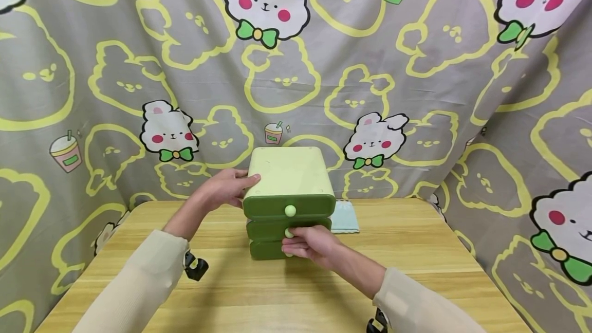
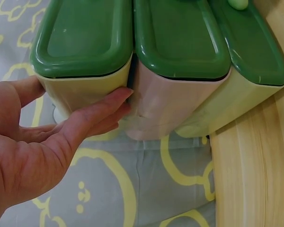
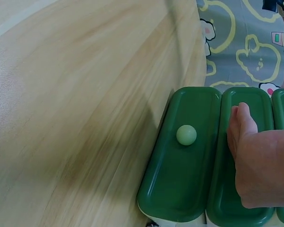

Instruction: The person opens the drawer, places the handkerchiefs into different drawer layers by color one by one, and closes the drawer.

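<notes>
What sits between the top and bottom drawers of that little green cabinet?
The middle drawer, with the right hand at its pale knob. The head view shows this.

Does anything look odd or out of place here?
Slightly: the middle box looks pinkish along its side, while the top box and bottom box look yellowish. Perhaps it's the light. Nothing looks spilled.

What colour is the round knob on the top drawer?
Light green: the knob shows best in the head view, against the top drawer's darker green front.
</notes>
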`<state>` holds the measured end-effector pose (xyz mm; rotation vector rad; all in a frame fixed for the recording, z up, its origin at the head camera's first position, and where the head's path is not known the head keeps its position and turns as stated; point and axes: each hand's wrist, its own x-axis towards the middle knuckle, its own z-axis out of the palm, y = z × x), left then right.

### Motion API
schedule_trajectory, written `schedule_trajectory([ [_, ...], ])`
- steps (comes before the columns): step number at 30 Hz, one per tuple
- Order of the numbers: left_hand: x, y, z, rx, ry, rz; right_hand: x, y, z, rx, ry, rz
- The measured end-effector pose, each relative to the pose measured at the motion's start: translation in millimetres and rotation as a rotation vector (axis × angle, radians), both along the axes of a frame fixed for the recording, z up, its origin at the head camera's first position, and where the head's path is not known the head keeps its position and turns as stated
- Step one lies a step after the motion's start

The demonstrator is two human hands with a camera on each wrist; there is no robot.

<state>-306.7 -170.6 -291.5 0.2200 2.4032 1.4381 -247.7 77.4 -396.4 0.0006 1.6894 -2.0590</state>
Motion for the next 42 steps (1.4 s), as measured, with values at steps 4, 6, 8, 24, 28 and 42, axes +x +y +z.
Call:
schedule_trajectory([
  [4,0.3,-0.7,-0.4,0.002,0.0,-0.004,-0.1,-1.2,0.5,-0.006,0.002,-0.003],
  [6,0.2,-1.1,-0.9,0.002,0.0,-0.008,-0.2,-1.6,0.5,-0.006,0.005,-0.005],
  [8,-0.1,-1.4,-1.7,0.005,-0.001,-0.013,-0.5,-1.6,0.4,-0.003,0.006,-0.009],
  [24,-0.5,0.0,-3.5,0.003,0.018,0.008,-0.8,7.8,-4.7,0.068,0.038,0.1],
  [28,-0.6,-0.2,-3.5,0.003,0.012,0.009,1.4,13.4,-14.4,0.129,0.045,0.132],
  [42,0.4,0.0,-2.4,-0.007,0.017,0.01,-0.8,5.2,-47.5,0.193,0.026,0.074],
])
